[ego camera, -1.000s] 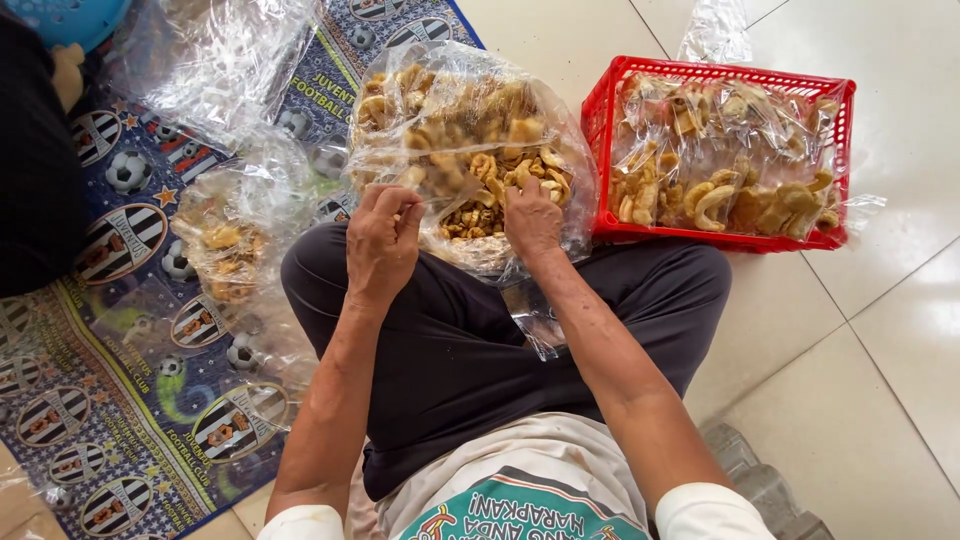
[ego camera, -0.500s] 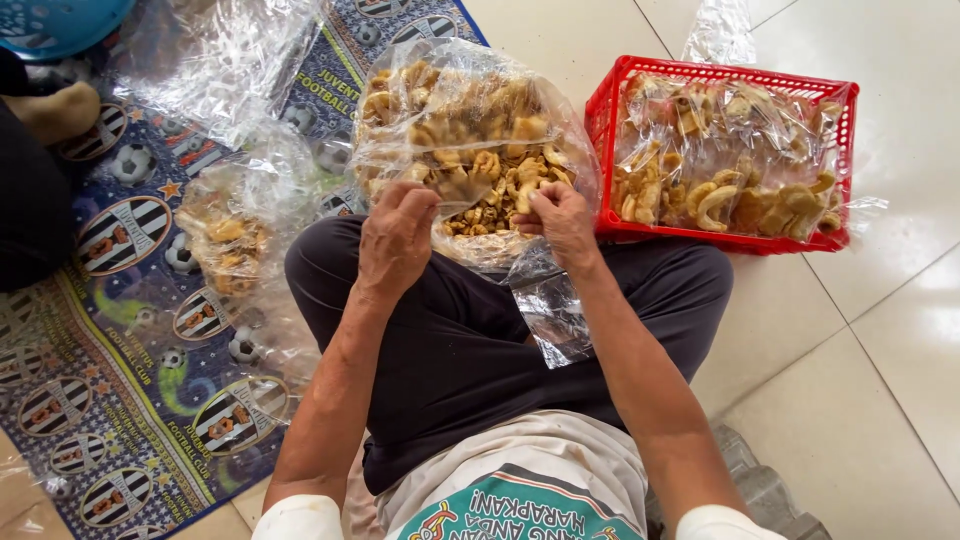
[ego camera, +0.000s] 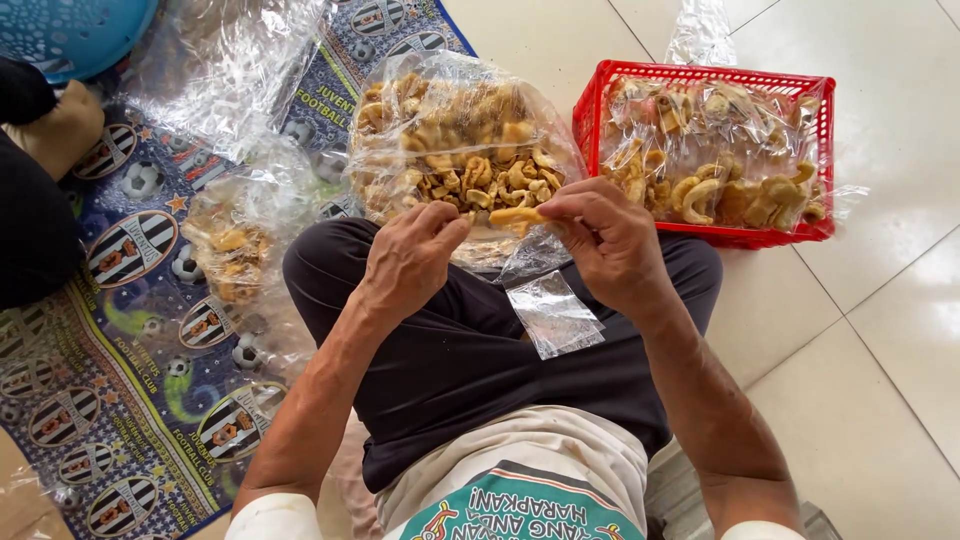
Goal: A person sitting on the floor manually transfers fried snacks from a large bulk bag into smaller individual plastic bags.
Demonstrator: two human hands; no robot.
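Fingers of the right hand (ego camera: 610, 240) pinch a curled fried cracker (ego camera: 518, 215) beside the small clear bag (ego camera: 553, 312) hanging at 6 o'clock, left hand (ego camera: 410, 260) half-curled on its mouth; squeezing harder would likely snap the brittle cracker.

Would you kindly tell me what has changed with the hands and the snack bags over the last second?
Both hands came out of the big snack bag towards the lap. The right hand now pinches a cracker and a small clear bag; the left hand meets it. The red basket and mat stayed put.
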